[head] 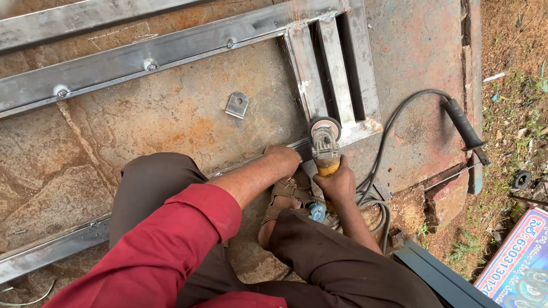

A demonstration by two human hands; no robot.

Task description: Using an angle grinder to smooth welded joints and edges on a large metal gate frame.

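The right hand [338, 181] wraps the yellow angle grinder [325, 142], disc at the steel frame's [171, 50] lower corner; the left hand [282, 158] presses the frame's bar down. Grinding seems underway, demanding a steady hold.

An outdoor metalworking yard, a welder's or fabricator's open-air workplace. A steel frame [319, 74] of long flat bars and welded cross-pieces lies flat on a rough, rust-stained stone floor [171, 120]. A yellow angle grinder [326, 145] with a black power cable [394, 122] rests against the frame's corner, and its detached black side handle [465, 125] lies nearby. A small loose metal bracket [237, 105] sits on the stone. Past the slab's edge are bare dirt, scattered weeds and litter [514, 97], and a painted signboard's corner [514, 268].
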